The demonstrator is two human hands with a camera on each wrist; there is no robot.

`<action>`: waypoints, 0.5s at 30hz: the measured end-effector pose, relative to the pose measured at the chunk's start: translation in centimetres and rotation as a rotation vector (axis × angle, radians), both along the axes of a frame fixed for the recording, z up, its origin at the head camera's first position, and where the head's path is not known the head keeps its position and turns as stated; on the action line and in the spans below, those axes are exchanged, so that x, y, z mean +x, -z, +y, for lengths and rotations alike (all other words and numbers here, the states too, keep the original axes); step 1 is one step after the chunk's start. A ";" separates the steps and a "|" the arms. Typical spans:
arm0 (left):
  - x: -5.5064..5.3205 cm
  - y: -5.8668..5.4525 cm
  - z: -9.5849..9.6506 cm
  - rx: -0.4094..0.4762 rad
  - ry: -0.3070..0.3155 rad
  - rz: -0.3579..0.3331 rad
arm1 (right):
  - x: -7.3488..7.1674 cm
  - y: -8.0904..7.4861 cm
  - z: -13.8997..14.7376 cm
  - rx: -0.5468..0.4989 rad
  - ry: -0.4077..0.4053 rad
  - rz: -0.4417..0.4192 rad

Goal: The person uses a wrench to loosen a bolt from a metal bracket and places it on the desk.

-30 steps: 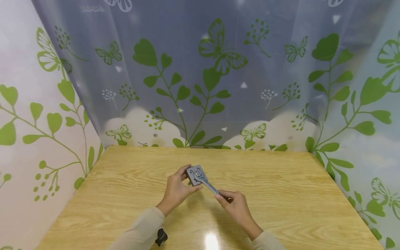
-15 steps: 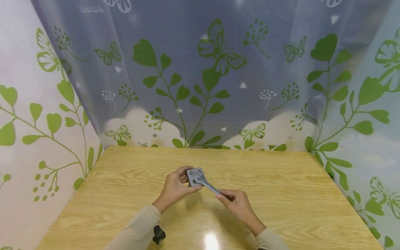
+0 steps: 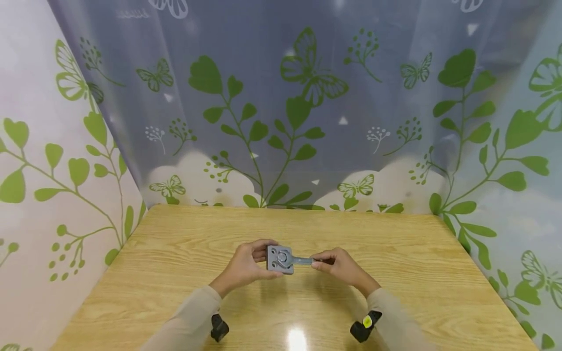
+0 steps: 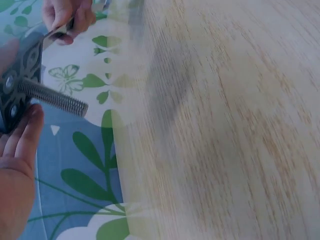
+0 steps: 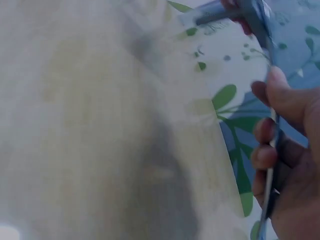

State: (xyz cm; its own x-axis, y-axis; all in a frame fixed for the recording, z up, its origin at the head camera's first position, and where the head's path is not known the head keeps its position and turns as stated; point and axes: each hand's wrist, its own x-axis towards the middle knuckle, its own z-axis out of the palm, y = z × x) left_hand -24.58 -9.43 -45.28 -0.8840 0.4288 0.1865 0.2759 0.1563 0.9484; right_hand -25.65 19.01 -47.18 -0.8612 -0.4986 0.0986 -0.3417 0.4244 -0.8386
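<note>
My left hand (image 3: 243,265) grips a square grey metal plate (image 3: 273,258) by its edges, fingers above and thumb below. The plate has holes near its corners and is held up off the table. A wrench (image 3: 303,261) lies across the plate's face, its head around a bolt head at the middle. My right hand (image 3: 340,265) pinches the far end of the wrench handle. From the plate's other side a threaded bolt (image 4: 55,98) sticks out in the left wrist view. In the right wrist view, my right hand (image 5: 300,165) has fingers curled about the thin handle.
The wood-grain table (image 3: 184,229) lies beneath both hands. A curtain (image 3: 281,122) printed with leaves and butterflies hangs along its back edge and both sides. Small black devices are on the left wrist (image 3: 219,327) and the right wrist (image 3: 365,325).
The wrench handle has swung from slanting down-right to nearly level, with my right hand rising along with it. My left hand has shifted slightly, turning the plate a little.
</note>
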 end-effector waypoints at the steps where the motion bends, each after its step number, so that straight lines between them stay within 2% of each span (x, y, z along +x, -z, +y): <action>1: 0.0 -0.1 0.0 -0.007 0.015 -0.006 | -0.5 -0.3 0.2 0.012 -0.030 -0.012; 3: 0.1 -0.2 0.0 -0.027 0.046 -0.015 | -1.5 -0.9 0.6 0.036 -0.091 -0.028; 9: 0.2 -0.2 0.1 -0.032 0.117 0.001 | -3.5 -3.3 0.9 0.112 -0.247 0.019; 15: 0.3 -0.3 0.3 -0.047 0.187 -0.013 | -4.4 -4.1 1.0 0.149 -0.324 -0.017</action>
